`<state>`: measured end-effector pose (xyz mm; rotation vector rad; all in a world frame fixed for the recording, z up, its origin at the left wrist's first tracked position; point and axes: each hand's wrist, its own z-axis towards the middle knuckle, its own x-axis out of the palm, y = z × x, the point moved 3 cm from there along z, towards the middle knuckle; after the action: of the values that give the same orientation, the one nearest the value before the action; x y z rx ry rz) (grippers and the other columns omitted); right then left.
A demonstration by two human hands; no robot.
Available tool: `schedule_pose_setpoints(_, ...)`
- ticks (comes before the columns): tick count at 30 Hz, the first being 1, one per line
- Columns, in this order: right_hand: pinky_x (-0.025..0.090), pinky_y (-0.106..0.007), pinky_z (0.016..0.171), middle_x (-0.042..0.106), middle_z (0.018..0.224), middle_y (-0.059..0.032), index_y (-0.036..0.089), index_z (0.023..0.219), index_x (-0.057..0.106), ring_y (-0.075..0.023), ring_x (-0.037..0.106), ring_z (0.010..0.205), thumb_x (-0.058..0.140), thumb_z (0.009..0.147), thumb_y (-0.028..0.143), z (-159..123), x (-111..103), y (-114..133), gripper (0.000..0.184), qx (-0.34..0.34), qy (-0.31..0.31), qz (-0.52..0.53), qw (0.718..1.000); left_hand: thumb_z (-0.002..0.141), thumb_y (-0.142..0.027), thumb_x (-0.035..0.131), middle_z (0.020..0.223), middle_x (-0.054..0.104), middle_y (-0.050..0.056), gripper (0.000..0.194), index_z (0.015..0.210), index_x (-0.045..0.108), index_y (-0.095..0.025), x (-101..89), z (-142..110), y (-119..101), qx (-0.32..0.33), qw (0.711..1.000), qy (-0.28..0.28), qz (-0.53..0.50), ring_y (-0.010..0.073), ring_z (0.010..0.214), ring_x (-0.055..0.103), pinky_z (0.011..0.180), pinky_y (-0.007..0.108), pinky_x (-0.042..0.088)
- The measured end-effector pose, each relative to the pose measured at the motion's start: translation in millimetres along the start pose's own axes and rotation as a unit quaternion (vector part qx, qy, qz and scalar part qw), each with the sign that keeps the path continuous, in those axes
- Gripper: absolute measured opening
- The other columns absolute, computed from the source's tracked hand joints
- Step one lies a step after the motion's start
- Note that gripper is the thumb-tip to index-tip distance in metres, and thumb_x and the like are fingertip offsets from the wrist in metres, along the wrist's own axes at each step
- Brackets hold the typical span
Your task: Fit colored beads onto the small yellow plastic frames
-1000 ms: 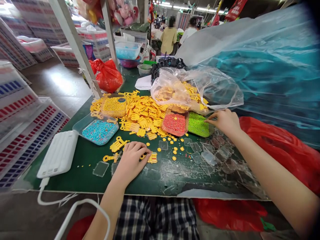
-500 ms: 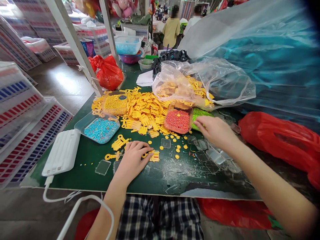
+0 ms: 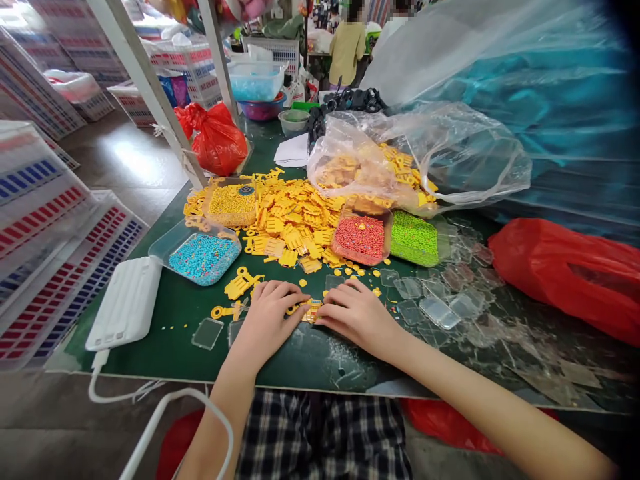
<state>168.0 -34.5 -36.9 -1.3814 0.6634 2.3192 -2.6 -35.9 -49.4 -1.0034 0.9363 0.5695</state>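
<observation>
My left hand [image 3: 270, 319] rests on the table with its thumb and fingers closed on a small yellow plastic frame [image 3: 313, 311] that holds rows of coloured beads. From the right, my right hand [image 3: 359, 315] meets the frame, fingertips pinched together at its edge; whatever is between them is too small to make out. Loose yellow frames [image 3: 241, 283] lie beyond my left hand. Farther back are open boxes of red beads [image 3: 359, 239], green beads [image 3: 414, 240], blue beads [image 3: 203, 257] and yellow beads [image 3: 231, 205].
A heap of yellow frames [image 3: 295, 217] fills the middle back, with a clear plastic bag [image 3: 360, 170] behind. Thin transparent covers [image 3: 440, 312] are strewn at right, near a red bag [image 3: 565, 267]. A white power bank [image 3: 125, 303] with a cable sits at left.
My right hand has moved from the green bead box, leftward and nearer to me, to the yellow frame. My left hand stays in place on the frame. The view has shifted slightly.
</observation>
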Motion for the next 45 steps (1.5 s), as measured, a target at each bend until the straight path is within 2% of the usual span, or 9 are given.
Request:
schedule_pose_setpoints(6, 0.036, -0.031, 0.072, 0.063, 0.078, -0.0008, 0.022, 0.081, 0.068, -0.0159, 0.051, 0.076, 0.055, 0.093, 0.038, -6.1, 14.3, -1.2, 0.025, 0.075, -0.043, 0.076, 0.993, 0.092, -0.027, 0.059, 0.1, 0.07, 0.002, 0.015, 0.099, 0.071, -0.022, -1.6, -0.2, -1.0, -0.011, 1.0, 0.007, -0.006, 0.0215, 0.097, 0.058, 0.089, 0.04, 0.039)
schedule_pose_setpoints(11, 0.036, -0.033, 0.075, 0.064, 0.077, 0.0002, 0.025, 0.081, 0.072, -0.0164, 0.052, 0.078, 0.062, 0.089, 0.037, -8.8, 17.9, 0.2, 0.017, 0.12, -0.033, 0.093, 0.988, 0.092, -0.029, 0.059, 0.099, 0.07, 0.002, 0.015, 0.097, 0.072, -0.023, -1.9, -0.8, -0.4, -0.017, 1.0, 0.006, -0.007, 0.0217, 0.096, 0.057, 0.09, 0.041, 0.039)
schedule_pose_setpoints(20, 0.038, -0.034, 0.074, 0.068, 0.085, -0.0014, 0.031, 0.09, 0.075, -0.0176, 0.052, 0.08, 0.063, 0.088, 0.04, -13.4, 20.1, -3.0, 0.016, 0.113, -0.033, 0.061, 0.991, 0.092, -0.03, 0.058, 0.099, 0.07, 0.003, 0.016, 0.097, 0.072, -0.023, -1.7, -0.7, 0.1, -0.018, 1.0, 0.008, -0.011, 0.0218, 0.096, 0.058, 0.09, 0.042, 0.039)
schedule_pose_setpoints(28, 0.039, -0.033, 0.072, 0.067, 0.083, -0.002, 0.028, 0.09, 0.075, -0.0173, 0.049, 0.077, 0.06, 0.09, 0.039, -12.8, 17.2, -0.1, 0.02, 0.096, -0.04, 0.045, 0.994, 0.092, -0.029, 0.059, 0.098, 0.07, 0.002, 0.015, 0.096, 0.072, -0.022, -1.1, -1.2, 0.2, -0.016, 1.0, 0.001, -0.009, 0.0218, 0.096, 0.058, 0.089, 0.041, 0.039)
schedule_pose_setpoints(33, 0.039, -0.034, 0.073, 0.067, 0.084, -0.002, 0.03, 0.091, 0.075, -0.0179, 0.049, 0.078, 0.061, 0.09, 0.039, -14.5, 17.9, -1.7, 0.018, 0.104, -0.032, 0.031, 0.994, 0.092, -0.032, 0.058, 0.101, 0.069, 0.002, 0.016, 0.094, 0.071, -0.024, -4.9, -3.5, -1.7, 0.008, 1.0, -0.01, -0.017, 0.0207, 0.097, 0.057, 0.091, 0.04, 0.038)
schedule_pose_setpoints(36, 0.039, -0.034, 0.072, 0.067, 0.083, -0.002, 0.029, 0.092, 0.075, -0.0177, 0.05, 0.078, 0.06, 0.09, 0.039, -15.6, 17.7, -3.7, 0.018, 0.102, -0.031, 0.039, 0.994, 0.091, -0.035, 0.06, 0.1, 0.069, 0.001, 0.017, 0.086, 0.072, -0.024, -6.8, -4.8, -3.2, 0.025, 0.999, 0.012, -0.029, 0.0203, 0.096, 0.056, 0.092, 0.039, 0.038)
schedule_pose_setpoints(40, 0.039, -0.033, 0.07, 0.067, 0.081, -0.0022, 0.028, 0.095, 0.075, -0.0176, 0.049, 0.076, 0.057, 0.092, 0.039, -16.6, 16.1, -5.4, 0.021, 0.094, -0.042, 0.052, 0.993, 0.088, -0.036, 0.063, 0.098, 0.069, 0.0, 0.014, 0.084, 0.073, -0.026, -6.8, -5.4, -4.4, 0.038, 0.998, 0.046, -0.036, 0.0203, 0.096, 0.056, 0.094, 0.041, 0.035)
schedule_pose_setpoints(45, 0.039, -0.033, 0.069, 0.068, 0.081, -0.0024, 0.027, 0.095, 0.075, -0.0182, 0.049, 0.076, 0.057, 0.092, 0.037, -16.9, 15.0, -5.9, 0.021, 0.087, -0.053, 0.061, 0.993, 0.089, -0.034, 0.064, 0.096, 0.069, -0.001, 0.013, 0.084, 0.072, -0.025, -6.3, -4.9, -5.9, 0.042, 0.998, 0.042, -0.033, 0.0195, 0.094, 0.056, 0.095, 0.04, 0.034)
